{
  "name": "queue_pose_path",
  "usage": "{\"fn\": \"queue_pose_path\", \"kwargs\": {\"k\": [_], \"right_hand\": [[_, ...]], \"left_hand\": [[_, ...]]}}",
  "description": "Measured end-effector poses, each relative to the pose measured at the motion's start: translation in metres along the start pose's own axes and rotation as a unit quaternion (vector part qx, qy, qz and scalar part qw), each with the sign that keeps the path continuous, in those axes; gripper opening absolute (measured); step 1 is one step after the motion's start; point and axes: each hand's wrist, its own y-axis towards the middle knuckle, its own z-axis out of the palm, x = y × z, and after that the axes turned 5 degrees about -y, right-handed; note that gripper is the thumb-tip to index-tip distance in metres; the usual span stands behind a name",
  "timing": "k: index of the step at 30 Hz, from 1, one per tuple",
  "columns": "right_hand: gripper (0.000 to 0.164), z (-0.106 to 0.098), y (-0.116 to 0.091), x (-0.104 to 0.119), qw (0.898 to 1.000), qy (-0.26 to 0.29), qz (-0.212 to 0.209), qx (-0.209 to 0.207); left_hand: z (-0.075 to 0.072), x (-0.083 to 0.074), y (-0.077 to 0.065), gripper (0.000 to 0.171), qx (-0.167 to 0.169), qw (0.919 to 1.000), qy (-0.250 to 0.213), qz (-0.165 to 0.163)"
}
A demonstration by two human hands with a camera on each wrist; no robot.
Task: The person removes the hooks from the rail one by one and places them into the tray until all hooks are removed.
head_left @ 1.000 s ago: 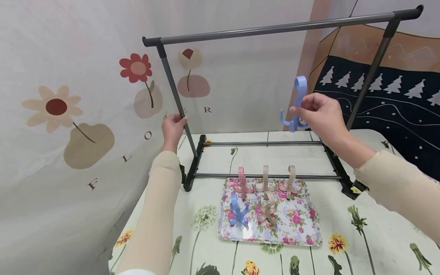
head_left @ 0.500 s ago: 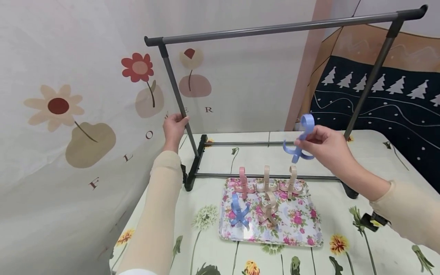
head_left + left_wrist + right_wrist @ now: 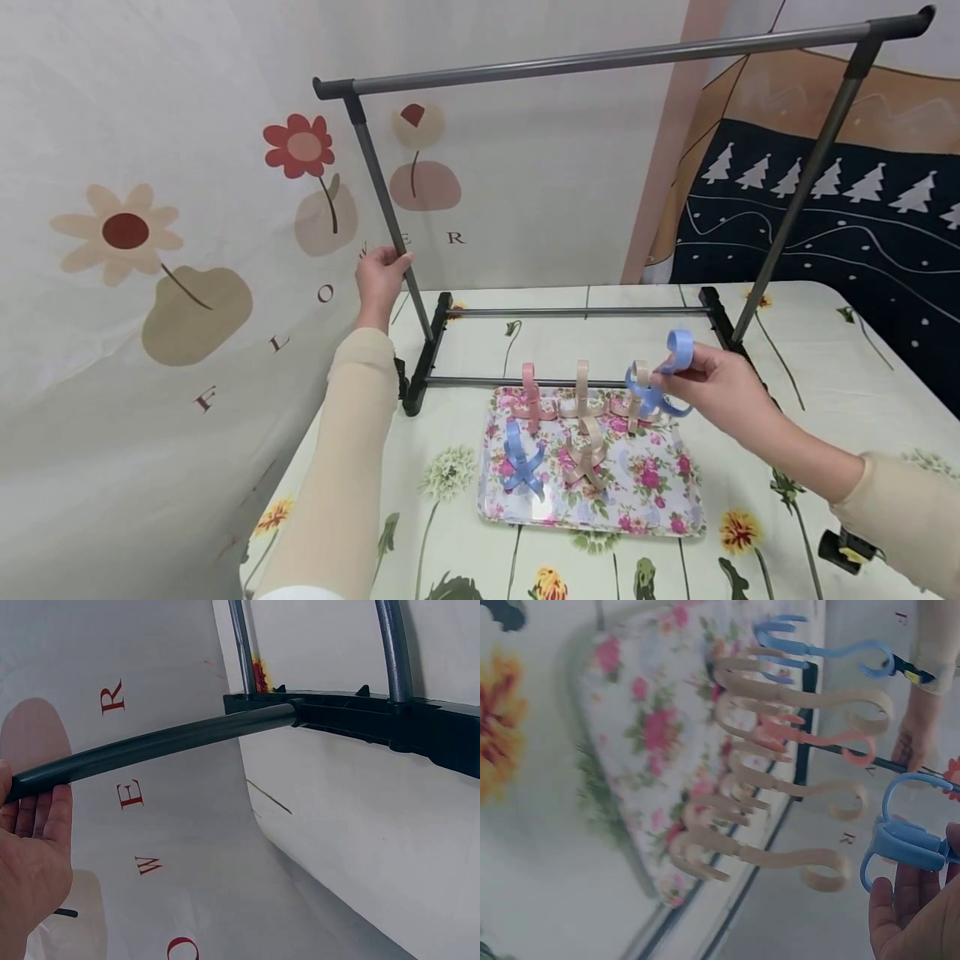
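Observation:
My left hand (image 3: 378, 283) grips the left post (image 3: 381, 187) of a dark metal garment rack. In the left wrist view, fingers and palm lie under that post (image 3: 165, 744). Between thumb and fingers of my right hand (image 3: 727, 396) is a blue plastic hook (image 3: 680, 350) with a curled top and several curved prongs. It hangs in front of the flowered tray's (image 3: 637, 510) back right corner, partly covering a beige hook (image 3: 640, 367). Also on the tray stand a pink hook (image 3: 528, 392), another blue hook (image 3: 516, 450) and two more beige hooks (image 3: 582, 387), curled ends up.
The rack's top bar (image 3: 600, 62) crosses high above the table. Two low rods (image 3: 577, 312) join its black feet (image 3: 427, 358); the front one runs just behind the tray. A flower-printed cloth (image 3: 450, 550) covers the table. Printed curtains (image 3: 525, 167) hang behind and at the left.
My right hand has come down from beside the rack's right post to the tray's back right corner, still holding the blue hook. The left hand has stayed on its post.

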Motion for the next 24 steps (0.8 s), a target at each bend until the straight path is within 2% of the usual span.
{"fn": "queue_pose_path", "kwargs": {"k": [5,11,20,24], "right_hand": [[0.024,0.015,-0.009,-0.021,1.0,-0.004,0.021,0.011],[0.021,0.029,-0.013,-0.042,0.998,0.029,0.042,0.032],[0.016,0.042,-0.014,-0.061,0.996,0.048,0.045,0.061],[0.023,0.046,-0.017,-0.066,0.995,0.05,0.054,0.071]], "left_hand": [[0.001,-0.001,0.0,0.029,0.001,1.0,0.001,0.0],[0.001,-0.001,0.0,0.03,0.002,1.0,-0.002,0.001],[-0.001,-0.001,-0.003,0.029,0.003,1.0,-0.003,-0.002],[0.0,-0.001,-0.002,0.028,0.0,1.0,-0.001,0.0]]}}
